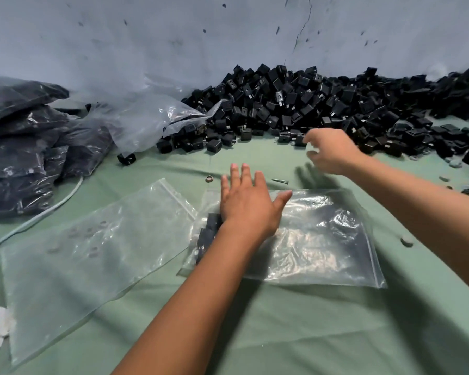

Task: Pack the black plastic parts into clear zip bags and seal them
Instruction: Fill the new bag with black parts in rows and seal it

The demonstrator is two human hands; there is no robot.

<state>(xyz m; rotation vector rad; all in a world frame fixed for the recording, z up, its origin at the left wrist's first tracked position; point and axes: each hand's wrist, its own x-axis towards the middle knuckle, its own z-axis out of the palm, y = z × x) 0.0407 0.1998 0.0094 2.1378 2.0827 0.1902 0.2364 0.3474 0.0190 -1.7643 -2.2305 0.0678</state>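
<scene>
An empty clear zip bag (73,253) lies nearest; the left hand (251,204) rests flat, fingers straight, on a second zip bag (320,239) (few black parts (209,234) inside); the right hand (332,152), loosely open and holding nothing, hovers by the parts pile (309,104)

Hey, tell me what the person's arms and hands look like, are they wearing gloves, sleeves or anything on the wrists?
Both arms are bare as far as the picture shows, with no sleeves in view. The left hand and the right hand wear no gloves. No rings, watch or wristband can be seen on either; the right hand is slightly blurred.
</scene>
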